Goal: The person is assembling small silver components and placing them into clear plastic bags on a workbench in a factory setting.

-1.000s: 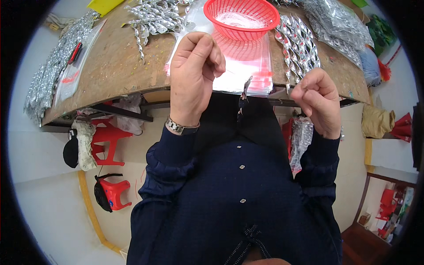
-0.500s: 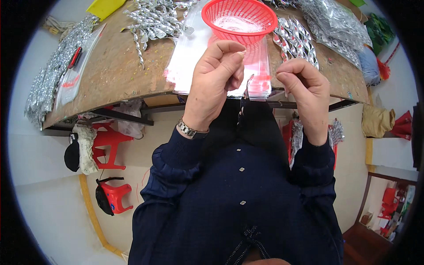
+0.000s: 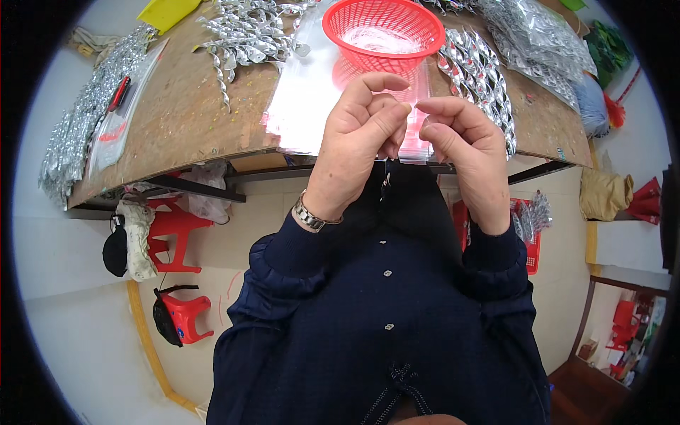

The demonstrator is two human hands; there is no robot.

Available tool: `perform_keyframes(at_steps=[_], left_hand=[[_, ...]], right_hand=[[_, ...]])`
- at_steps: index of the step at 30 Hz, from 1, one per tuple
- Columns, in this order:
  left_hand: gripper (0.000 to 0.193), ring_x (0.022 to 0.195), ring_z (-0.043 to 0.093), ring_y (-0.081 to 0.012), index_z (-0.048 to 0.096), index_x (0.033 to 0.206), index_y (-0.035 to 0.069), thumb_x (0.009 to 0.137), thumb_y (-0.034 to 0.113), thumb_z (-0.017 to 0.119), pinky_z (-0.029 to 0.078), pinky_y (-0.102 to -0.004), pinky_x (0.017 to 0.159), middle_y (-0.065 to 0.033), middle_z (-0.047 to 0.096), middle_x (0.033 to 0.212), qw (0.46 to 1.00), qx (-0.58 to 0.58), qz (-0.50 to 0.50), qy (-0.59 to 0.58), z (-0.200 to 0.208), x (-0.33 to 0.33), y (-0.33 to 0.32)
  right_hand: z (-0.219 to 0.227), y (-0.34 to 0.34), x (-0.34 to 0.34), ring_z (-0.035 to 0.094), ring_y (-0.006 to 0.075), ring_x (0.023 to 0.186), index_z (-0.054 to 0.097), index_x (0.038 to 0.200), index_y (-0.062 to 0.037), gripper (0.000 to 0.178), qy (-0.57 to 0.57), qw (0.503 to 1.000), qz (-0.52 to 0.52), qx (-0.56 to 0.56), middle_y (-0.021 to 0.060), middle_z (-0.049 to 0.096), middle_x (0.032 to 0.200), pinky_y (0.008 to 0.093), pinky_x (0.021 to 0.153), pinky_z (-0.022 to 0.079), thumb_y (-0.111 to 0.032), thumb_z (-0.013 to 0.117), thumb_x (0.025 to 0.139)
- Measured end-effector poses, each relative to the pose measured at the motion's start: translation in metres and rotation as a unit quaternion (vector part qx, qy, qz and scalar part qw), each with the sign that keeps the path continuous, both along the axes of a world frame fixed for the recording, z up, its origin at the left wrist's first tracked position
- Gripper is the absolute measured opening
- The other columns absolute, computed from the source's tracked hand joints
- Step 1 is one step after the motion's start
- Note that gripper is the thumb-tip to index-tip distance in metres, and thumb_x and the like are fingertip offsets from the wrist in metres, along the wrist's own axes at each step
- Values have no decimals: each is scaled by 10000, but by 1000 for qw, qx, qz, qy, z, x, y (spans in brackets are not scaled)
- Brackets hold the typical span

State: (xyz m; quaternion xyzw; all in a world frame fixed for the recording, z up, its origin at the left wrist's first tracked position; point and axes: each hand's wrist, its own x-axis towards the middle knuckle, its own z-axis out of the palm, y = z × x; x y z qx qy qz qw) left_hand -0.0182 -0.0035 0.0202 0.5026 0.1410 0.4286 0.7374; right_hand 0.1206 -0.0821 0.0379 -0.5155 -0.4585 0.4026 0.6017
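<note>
My left hand [image 3: 365, 138], with a metal watch [image 3: 309, 214] on its wrist, is closed in a pinch above the table's front edge. Just below its curled fingers hangs a narrow, twisted silver strip [image 3: 387, 181], dark against my trousers; its upper end is hidden behind the fingers. My right hand [image 3: 467, 145] is close beside it, thumb and forefinger bent together near the left thumb tip. What the right fingertips hold is too small to make out. Beneath the hands lies a stack of clear plastic bags [image 3: 297, 113].
A red basket [image 3: 386, 53] with white, stringy material stands on the bags. Twisted silver strips [image 3: 248, 39] lie left of it, more strips [image 3: 478, 78] right. Silver tinsel [image 3: 81, 106] and a red-and-black cutter [image 3: 120, 93] are far left. Bagged silver pieces [image 3: 542, 46] lie at back right.
My hands have come together, the left moving right and the right moving left, until the fingertips nearly meet. The hanging strip now sits lower, and its upper part is covered by the left fingers.
</note>
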Motion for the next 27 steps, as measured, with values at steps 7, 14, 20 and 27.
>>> perform_keyframes(at_steps=[7,14,20,27], left_hand=[[266,581,452,-57,480,1175,20,921,85,528,348,-173,508,3,497,679,1000,3,-3,19,1,0,-5],[257,573,454,-43,487,1167,18,921,80,525,347,-159,500,8,501,678,999,29,5,38,1,-1,-9],[181,608,508,-50,546,1087,15,918,77,531,384,-163,534,3,551,717,997,24,-8,67,2,-5,-12],[117,666,564,-59,591,996,13,906,78,556,418,-171,578,-7,604,763,985,106,23,133,-1,-9,-12]], right_hand=[[0,-1,-2,471,24,632,627,1021,-13,171,-4,1000,5,-8,-4,619,811,163,568,369,-19,594,854],[0,-2,-4,461,21,627,627,935,-23,77,0,1000,0,3,-11,613,805,162,563,361,-37,595,867],[-2,-2,-3,444,17,628,621,918,-26,58,-4,1000,-13,28,-21,599,798,160,564,350,-50,585,879],[-3,-3,-3,439,16,627,614,917,-23,55,24,999,-22,39,-16,597,792,155,563,344,-46,586,877]])
